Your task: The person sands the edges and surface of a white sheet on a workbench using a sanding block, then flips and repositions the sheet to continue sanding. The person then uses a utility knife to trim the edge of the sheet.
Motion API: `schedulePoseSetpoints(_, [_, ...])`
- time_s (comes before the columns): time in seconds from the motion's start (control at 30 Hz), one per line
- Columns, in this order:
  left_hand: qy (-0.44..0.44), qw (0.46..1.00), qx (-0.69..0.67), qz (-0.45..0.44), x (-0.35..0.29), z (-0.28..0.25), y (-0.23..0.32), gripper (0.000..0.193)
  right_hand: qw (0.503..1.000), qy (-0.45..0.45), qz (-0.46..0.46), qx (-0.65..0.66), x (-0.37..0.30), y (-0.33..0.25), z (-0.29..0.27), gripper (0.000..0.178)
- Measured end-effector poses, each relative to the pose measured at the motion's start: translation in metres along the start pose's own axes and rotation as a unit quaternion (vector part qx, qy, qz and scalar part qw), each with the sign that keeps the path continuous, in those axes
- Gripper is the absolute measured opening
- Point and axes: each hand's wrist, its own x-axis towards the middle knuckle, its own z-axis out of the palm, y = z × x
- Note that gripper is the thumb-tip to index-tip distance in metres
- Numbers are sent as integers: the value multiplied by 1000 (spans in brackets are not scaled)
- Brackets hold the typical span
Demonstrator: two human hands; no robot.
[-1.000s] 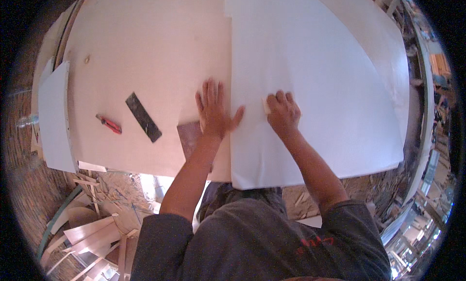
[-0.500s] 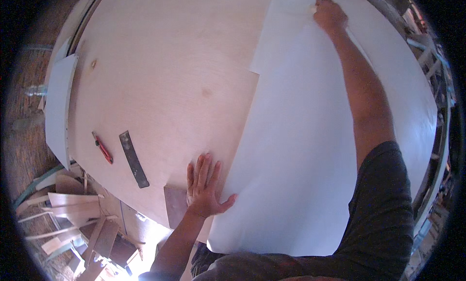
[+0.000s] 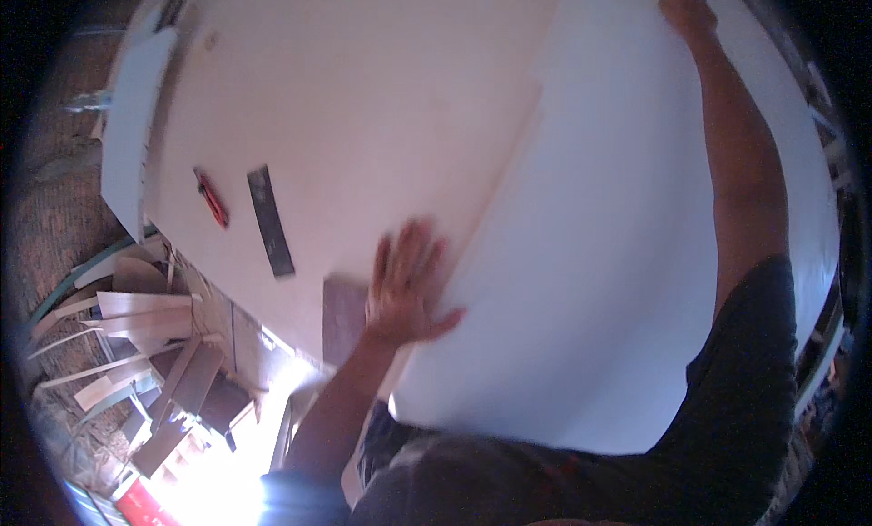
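Note:
A wide white sheet (image 3: 590, 244) lies over the right side of a pale wooden board (image 3: 391, 135). My left hand (image 3: 404, 290) is spread with its fingers apart, low over the board beside the sheet's left edge; motion blurs it slightly. My right hand (image 3: 688, 13) reaches to the far part of the white sheet, its fingers curled round a small pale thing that is mostly hidden. Just left of my left hand is a brown rectangular piece (image 3: 343, 317). Farther left on the board lie a dark flat strip (image 3: 271, 222) and a red utility knife (image 3: 212, 199).
A white panel (image 3: 136, 135) stands at the board's left edge. Wood offcuts (image 3: 150, 317) are piled on the floor at lower left, near a bright patch of light. Slatted framing (image 3: 822, 117) runs along the far right side.
The whole view has shifted, so the board and tools appear higher and farther right. My right hand stays on the far part of the sheet, fingers still curled. My left hand has become blurred.

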Motion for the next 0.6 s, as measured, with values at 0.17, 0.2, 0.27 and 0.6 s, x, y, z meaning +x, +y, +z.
schedulePoseSetpoints(0.17, [20,999,1,29,4,-5,4,101,999,-35,5,37,-111,-44,-92,19])
schedulePoseSetpoints(0.2, [28,999,6,39,6,-4,2,100,997,-59,9,46,-141,-60,-111,19])
schedulePoseSetpoints(0.27, [40,997,34,53,7,1,0,99,991,-121,32,41,-197,-89,-151,20])
schedulePoseSetpoints(0.6, [99,985,101,99,10,29,-16,94,953,-256,60,148,-591,-243,-322,22])
